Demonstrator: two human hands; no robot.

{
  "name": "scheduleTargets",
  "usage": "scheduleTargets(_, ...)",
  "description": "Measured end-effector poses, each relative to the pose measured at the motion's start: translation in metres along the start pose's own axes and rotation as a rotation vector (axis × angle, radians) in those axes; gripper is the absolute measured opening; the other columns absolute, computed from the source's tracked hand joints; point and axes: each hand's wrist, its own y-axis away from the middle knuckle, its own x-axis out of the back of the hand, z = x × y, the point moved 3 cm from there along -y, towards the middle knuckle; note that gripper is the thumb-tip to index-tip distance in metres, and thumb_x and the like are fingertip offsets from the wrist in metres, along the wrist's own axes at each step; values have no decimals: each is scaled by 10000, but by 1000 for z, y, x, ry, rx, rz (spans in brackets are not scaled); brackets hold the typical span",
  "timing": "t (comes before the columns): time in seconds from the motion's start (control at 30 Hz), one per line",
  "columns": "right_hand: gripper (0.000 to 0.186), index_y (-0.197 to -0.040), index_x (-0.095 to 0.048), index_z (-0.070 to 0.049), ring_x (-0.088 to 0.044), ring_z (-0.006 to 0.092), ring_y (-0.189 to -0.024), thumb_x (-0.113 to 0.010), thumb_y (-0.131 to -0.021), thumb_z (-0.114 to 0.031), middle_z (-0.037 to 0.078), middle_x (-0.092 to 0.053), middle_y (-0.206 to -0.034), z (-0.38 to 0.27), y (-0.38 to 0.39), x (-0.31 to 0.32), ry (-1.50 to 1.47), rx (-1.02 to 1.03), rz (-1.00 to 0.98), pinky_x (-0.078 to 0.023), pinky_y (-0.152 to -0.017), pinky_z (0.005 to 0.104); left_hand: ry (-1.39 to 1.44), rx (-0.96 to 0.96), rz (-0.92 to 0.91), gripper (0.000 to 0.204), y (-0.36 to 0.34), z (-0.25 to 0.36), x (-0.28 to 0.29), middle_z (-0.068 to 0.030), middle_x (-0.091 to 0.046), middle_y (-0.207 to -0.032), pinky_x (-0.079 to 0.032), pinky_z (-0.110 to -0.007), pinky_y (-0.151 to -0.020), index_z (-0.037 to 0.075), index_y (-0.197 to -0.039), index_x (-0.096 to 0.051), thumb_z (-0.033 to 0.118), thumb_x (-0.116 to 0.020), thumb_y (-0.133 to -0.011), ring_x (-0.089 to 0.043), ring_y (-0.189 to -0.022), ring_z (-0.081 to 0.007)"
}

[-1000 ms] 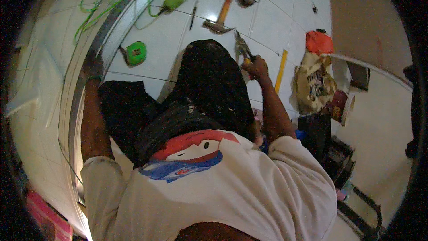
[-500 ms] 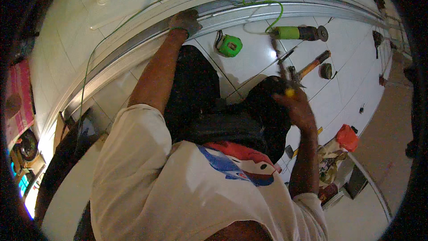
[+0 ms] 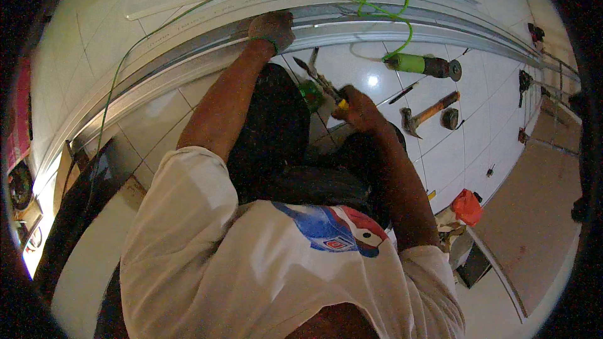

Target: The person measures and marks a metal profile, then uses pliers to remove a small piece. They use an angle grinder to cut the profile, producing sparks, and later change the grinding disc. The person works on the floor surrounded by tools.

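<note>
My left hand (image 3: 271,30), apparently in a grey glove with a green cuff, grips long silver metal channels (image 3: 339,35) lying across the floor above my knees. My right hand (image 3: 357,110) is closed on metal snips (image 3: 321,80) with yellow-and-black handles, their jaws pointing up-left just below the channels. A green tape measure (image 3: 309,96) lies partly hidden behind the snips. To the right lie a hammer (image 3: 432,107) with an orange-brown handle, a green cylindrical power tool (image 3: 414,64), a thin dark stick (image 3: 401,93) and a small dark round object (image 3: 450,118).
A green cord (image 3: 409,31) loops over the channels. At lower right are an orange bag (image 3: 466,207) and a brown board (image 3: 515,201). A metal frame (image 3: 562,72) is at the right. A white plastic fixture (image 3: 173,0) lies beyond the channels, and a dark panel (image 3: 66,226) at lower left.
My view has turned, so the channels now run across the top. My right hand has brought the snips leftward, closer to my left hand and the channels. My left hand still grips the channels.
</note>
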Motion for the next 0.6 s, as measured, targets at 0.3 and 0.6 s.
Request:
scheduleTargets(0.3, 448, -1046, -697, 40, -698, 336, -991, -734, -912, -386, 207, -693, -1081, -22, 23, 2, 94, 165, -147, -541, -874, 449, -6, -42, 113, 292, 7, 4, 1, -181, -765, -1111, -596, -507, -923, 86, -1094, -744, 216, -653, -849, -738, -1072, -368)
scheduleTargets(0.6, 433, -1082, -718, 3, -710, 311, -887, -696, -946, -406, 181, -725, -941, -5, -14, -15, 279, 116, -279, -542, -851, 440, -1, -31, 91, 284, 12, 7, 15, -180, -772, -1076, -600, -513, -896, 100, -1101, -754, 181, -632, -857, -753, -1026, -364)
